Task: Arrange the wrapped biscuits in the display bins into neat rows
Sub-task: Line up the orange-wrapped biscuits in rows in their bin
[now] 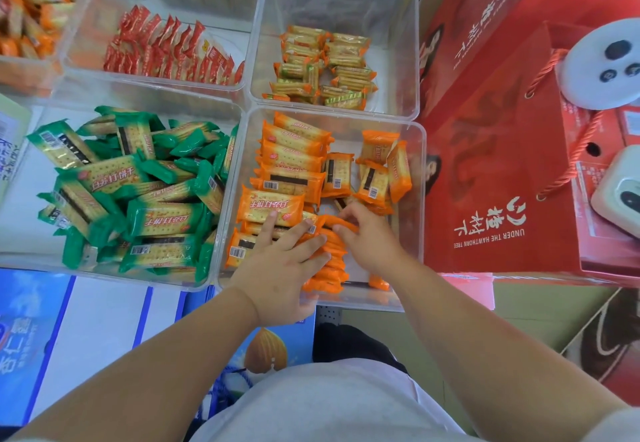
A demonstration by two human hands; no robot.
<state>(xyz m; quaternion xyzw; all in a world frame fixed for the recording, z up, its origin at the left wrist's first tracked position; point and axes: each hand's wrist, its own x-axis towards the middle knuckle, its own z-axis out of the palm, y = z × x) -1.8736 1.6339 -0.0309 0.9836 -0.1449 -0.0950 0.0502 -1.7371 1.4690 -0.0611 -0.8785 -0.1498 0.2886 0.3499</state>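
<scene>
Left hand (pixel 280 268) lies flat, fingers straight, pressing the row of orange biscuit packets (pixel 330 273) at 6 o'clock in the clear bin (pixel 420 178); right hand (pixel 370 239) pinches the end packet (pixel 346 224) at the row's 12 o'clock.

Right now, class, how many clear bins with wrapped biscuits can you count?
5: red-packet bin, gold-packet bin, green-packet bin, orange-packet bin, far-left bin, cut off. More behind may be hidden.

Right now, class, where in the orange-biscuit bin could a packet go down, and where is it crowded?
Bare floor: beside the orange bin's right wall, and at the back between the stacked row and loose packets. Crowded: left side, under the left hand.
</scene>
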